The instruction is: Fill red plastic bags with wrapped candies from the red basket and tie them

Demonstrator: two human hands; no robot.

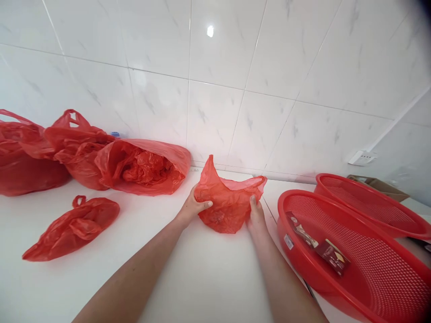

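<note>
A red plastic bag (224,208) is held up between my two hands above the white table, its mouth spread and its handles pointing up. My left hand (192,208) grips the bag's left side, thumb lying across the front. On the opposite side my right hand (255,213) holds the bag with the thumb in front and the other fingers behind it. Whether anything lies inside the bag cannot be made out. To the left, a smaller closed red bag (76,229) rests on the table.
Left along the tiled wall stand full red bags (30,166) and an open bag (148,166) stuffed with crumpled red plastic. At right, a red basket (323,287) holds several small brown packets (333,256). Behind it is another red basket (367,202) beside a cardboard box (384,186).
</note>
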